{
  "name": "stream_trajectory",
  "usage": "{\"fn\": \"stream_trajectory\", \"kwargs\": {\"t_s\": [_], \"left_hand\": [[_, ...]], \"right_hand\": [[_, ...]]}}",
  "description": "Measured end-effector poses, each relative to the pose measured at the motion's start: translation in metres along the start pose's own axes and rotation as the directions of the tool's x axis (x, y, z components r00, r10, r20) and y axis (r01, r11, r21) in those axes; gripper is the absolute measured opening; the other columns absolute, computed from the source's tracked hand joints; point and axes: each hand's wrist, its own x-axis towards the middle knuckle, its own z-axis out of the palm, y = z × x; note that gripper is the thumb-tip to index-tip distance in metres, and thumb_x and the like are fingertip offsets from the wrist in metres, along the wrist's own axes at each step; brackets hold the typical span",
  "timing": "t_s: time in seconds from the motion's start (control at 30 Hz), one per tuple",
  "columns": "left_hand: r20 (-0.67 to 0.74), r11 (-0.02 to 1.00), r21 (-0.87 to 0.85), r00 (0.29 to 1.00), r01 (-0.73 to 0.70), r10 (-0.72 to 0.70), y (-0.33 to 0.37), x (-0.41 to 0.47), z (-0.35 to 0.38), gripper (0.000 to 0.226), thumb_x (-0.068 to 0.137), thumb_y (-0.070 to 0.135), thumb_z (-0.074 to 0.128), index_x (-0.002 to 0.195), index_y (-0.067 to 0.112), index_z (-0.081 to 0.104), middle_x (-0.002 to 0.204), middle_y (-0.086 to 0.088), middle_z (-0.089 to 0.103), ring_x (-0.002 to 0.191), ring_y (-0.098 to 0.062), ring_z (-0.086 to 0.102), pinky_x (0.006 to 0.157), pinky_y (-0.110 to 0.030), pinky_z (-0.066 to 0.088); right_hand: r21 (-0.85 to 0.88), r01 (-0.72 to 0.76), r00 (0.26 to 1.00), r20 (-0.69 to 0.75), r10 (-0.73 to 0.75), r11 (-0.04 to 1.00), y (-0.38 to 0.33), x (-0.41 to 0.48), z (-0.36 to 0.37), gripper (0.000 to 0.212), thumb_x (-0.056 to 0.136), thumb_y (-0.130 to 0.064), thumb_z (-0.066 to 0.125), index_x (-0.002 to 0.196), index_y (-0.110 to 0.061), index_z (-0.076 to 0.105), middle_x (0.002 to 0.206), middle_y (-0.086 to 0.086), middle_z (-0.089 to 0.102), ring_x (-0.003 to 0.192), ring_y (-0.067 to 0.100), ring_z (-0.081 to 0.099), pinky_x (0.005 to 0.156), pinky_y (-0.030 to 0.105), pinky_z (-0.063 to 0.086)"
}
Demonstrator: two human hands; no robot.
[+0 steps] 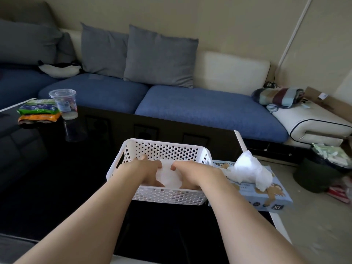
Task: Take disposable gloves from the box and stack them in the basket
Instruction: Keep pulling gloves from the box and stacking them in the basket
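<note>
A glossy black table (57, 178) fills the lower left; at its far left corner a clear lidded plastic cup (63, 103) stands upright, just beside a green snack packet (38, 108) lying on an orange one (38, 119); behind the table runs a sofa with blue seat cushions (209, 109); two grey pillows (103, 51) (160, 58) lean side by side against its back, and a black-and-white soft toy (59, 68) lies to their left; a rolled striped blanket (278, 97) rests at the sofa's right end, near a flat piece of cardboard (323, 100); on the floor at the right stands a dark bin (320, 172) heaped with pale scraps; a white pipe (293, 29) slants up the wall
</note>
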Motion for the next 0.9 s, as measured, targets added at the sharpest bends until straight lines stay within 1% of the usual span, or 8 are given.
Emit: {"fn": "stream_trajectory", "kwargs": {"t_s": [0.2, 0.3, 0.37, 0.47, 0.6, 0.63, 0.77, 0.9], "left_hand": [[-0.131, 0.991, -0.120, 0.990, -0.061, 0.045, 0.018, -0.012, -0.009, 0.090, 0.091, 0.043, 0.071, 0.159, 0.020, 0.016, 0.162, -0.017, 0.022, 0.151, -0.040, 0.022, 0.113, -0.057, 0.041], [-0.255, 0.979, -0.136, 0.960, -0.152, 0.114, 0.035, -0.020, -0.012, 0.061, 0.098, 0.030, 0.058, 0.149, 0.016, 0.029, 0.150, -0.015, 0.039, 0.139, -0.035, 0.036, 0.110, -0.052, 0.043], [-0.337, 0.965, -0.129, 0.925, -0.228, 0.174, 0.047, -0.024, -0.012, 0.033, 0.099, 0.026, 0.054, 0.130, 0.017, 0.046, 0.132, -0.007, 0.054, 0.120, -0.027, 0.051, 0.101, -0.047, 0.050], [-0.444, 0.928, -0.128, 0.856, -0.351, 0.263, 0.067, -0.027, -0.011, 0.012, 0.100, 0.026, 0.050, 0.110, 0.023, 0.057, 0.108, 0.002, 0.064, 0.093, -0.019, 0.062, 0.086, -0.044, 0.058], [-0.535, 0.840, -0.110, 0.744, -0.531, 0.401, 0.093, -0.032, -0.010, 0.013, 0.103, 0.027, 0.052, 0.110, 0.026, 0.062, 0.111, 0.005, 0.064, 0.101, -0.016, 0.062, 0.091, -0.040, 0.056], [-0.548, 0.820, -0.088, 0.715, -0.566, 0.435, 0.098, -0.033, -0.009, 0.013, 0.103, 0.028, 0.054, 0.113, 0.026, 0.063, 0.116, 0.005, 0.062, 0.107, -0.016, 0.059, 0.095, -0.038, 0.054], [-0.510, 0.805, 0.023, 0.686, -0.593, 0.520, 0.116, -0.031, -0.005, 0.033, 0.098, 0.053, 0.062, 0.123, 0.031, 0.061, 0.130, 0.004, 0.052, 0.124, -0.019, 0.044, 0.106, -0.040, 0.042], [-0.416, 0.781, -0.081, 0.733, -0.619, 0.538, 0.128, -0.028, -0.002, 0.060, 0.085, 0.057, 0.078, 0.135, 0.031, 0.056, 0.133, 0.005, 0.040, 0.128, -0.016, 0.038, 0.109, -0.038, 0.042]], "right_hand": [[0.127, 0.059, 0.988, -0.146, -0.040, 0.990, 0.007, -0.024, -0.014, 0.078, 0.087, -0.051, 0.084, 0.153, -0.036, 0.047, 0.142, 0.001, 0.056, 0.112, 0.022, 0.062, 0.085, 0.037, 0.055], [0.187, 0.080, 0.934, -0.357, -0.008, 0.979, 0.017, -0.044, -0.020, 0.045, 0.095, -0.045, 0.076, 0.137, -0.034, 0.064, 0.128, 0.002, 0.064, 0.115, 0.021, 0.062, 0.085, 0.039, 0.052], [0.256, 0.049, 0.852, -0.516, 0.094, 0.965, 0.026, -0.054, -0.021, 0.015, 0.098, -0.038, 0.069, 0.111, -0.032, 0.075, 0.109, 0.002, 0.070, 0.100, 0.022, 0.066, 0.082, 0.040, 0.057], [0.373, 0.013, 0.647, -0.710, 0.276, 0.928, 0.043, -0.069, -0.023, 0.032, 0.101, -0.033, 0.059, 0.075, -0.016, 0.068, 0.069, 0.001, 0.066, 0.067, 0.024, 0.062, 0.073, 0.039, 0.057], [0.426, -0.089, 0.469, -0.779, 0.415, 0.900, 0.067, -0.086, -0.026, 0.014, 0.105, -0.023, 0.054, 0.097, -0.019, 0.065, 0.090, 0.002, 0.069, 0.085, 0.023, 0.060, 0.054, 0.028, 0.035], [0.418, -0.154, 0.457, -0.774, 0.439, 0.895, 0.073, -0.089, -0.026, 0.006, 0.103, -0.021, 0.058, 0.103, -0.018, 0.063, 0.100, 0.003, 0.069, 0.093, 0.026, 0.059, 0.058, 0.029, 0.035], [0.451, -0.420, 0.529, -0.584, 0.616, 0.788, 0.090, -0.098, -0.020, 0.043, 0.091, -0.027, 0.073, 0.125, -0.011, 0.052, 0.118, 0.012, 0.062, 0.108, 0.037, 0.060, 0.079, 0.040, 0.048], [0.432, -0.409, 0.564, -0.574, 0.594, 0.804, 0.103, -0.097, -0.012, 0.024, 0.094, -0.023, 0.073, 0.112, -0.011, 0.062, 0.101, 0.006, 0.061, 0.083, 0.029, 0.057, 0.060, 0.031, 0.041]]}}
